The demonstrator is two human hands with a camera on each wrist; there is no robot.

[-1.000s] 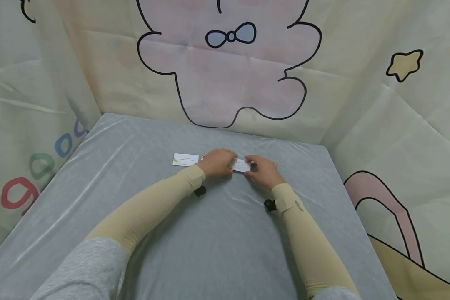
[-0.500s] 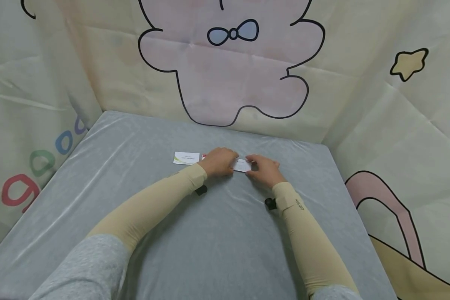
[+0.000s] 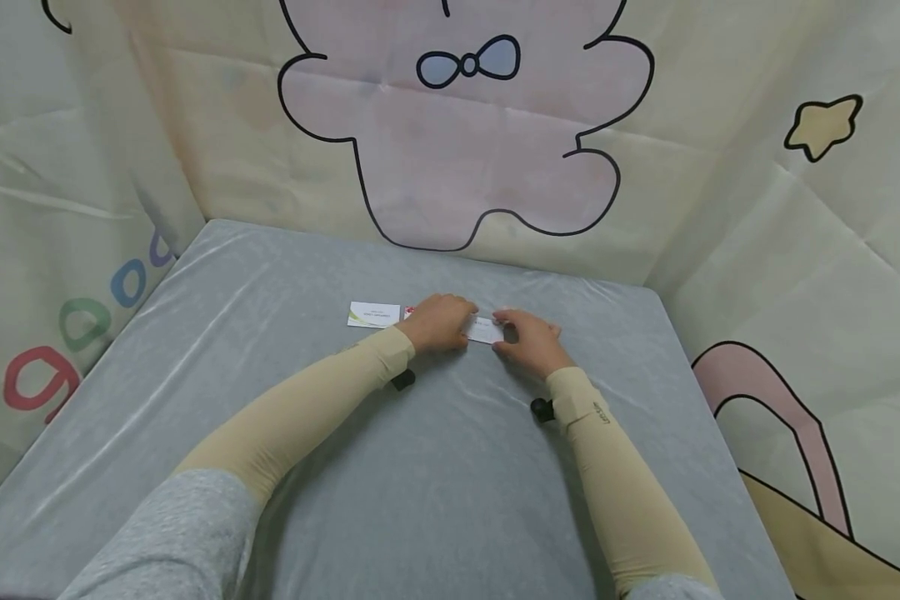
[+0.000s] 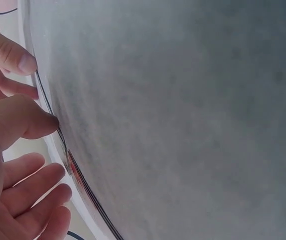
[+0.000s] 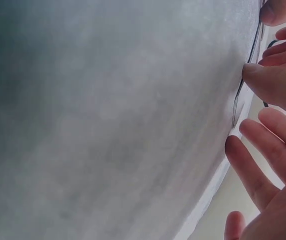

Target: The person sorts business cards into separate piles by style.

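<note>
A white business card (image 3: 484, 330) lies flat between my two hands in the head view. My left hand (image 3: 441, 323) pinches its left part, thumb at the near edge and fingers at the far edge. At the right end my right hand (image 3: 532, 340) grips it the same way with thumb and forefinger. To the left, a red-cornered card (image 3: 408, 312) is mostly hidden by the left hand. Beyond that lies another white business card (image 3: 373, 315) with a green corner. In the left wrist view, the left thumb (image 4: 25, 122) touches the thin card edge, beside a red-edged stack (image 4: 82, 182).
A grey cloth (image 3: 435, 483) covers the table. Printed curtains (image 3: 487, 167) hang close behind it and along both sides. A small black wrist camera (image 3: 542, 409) sits under the right forearm, and another camera (image 3: 403, 379) under the left.
The hands and cards stay almost in place. The whole head view has shifted slightly, and the middle card looks to lie a little flatter.
</note>
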